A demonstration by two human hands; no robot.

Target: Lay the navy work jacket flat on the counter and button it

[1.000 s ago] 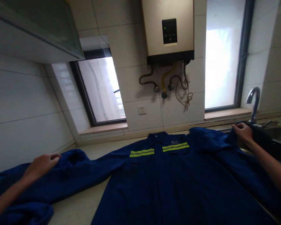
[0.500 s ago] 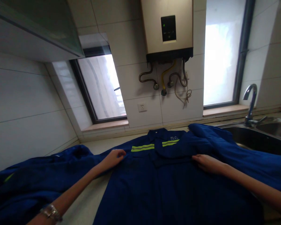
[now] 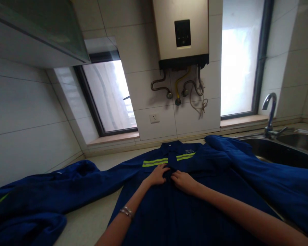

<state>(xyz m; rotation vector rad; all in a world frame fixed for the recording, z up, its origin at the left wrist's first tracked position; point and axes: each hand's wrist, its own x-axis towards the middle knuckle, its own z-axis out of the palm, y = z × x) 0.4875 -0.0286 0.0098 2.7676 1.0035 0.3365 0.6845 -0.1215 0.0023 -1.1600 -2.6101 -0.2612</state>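
Left: one heap (image 3: 46,186) of blue cloth lies on the worktop (image 3: 91,218), nearer than the first of two windows (image 3: 107,95). A pale wedge of worktop shows between this heap and the jacket (image 3: 151,212), broadening toward the near side; a narrower strip shows along the far wall.

Centre: the one jacket is laid front up, its collar close to the far edge, its body running out of view at the near side; two yellow-green bands (image 3: 156,162) cross its chest. The left hand (image 3: 157,175), with a bracelet (image 3: 126,212) at the wrist, and the right hand (image 3: 185,181) are just beside each other at the front seam, fingers curled on the cloth; whether either grips it cannot be told.

Right: one sleeve (image 3: 261,177) hides the near edge of the sink (image 3: 277,150), with two basins and one tap (image 3: 272,106).
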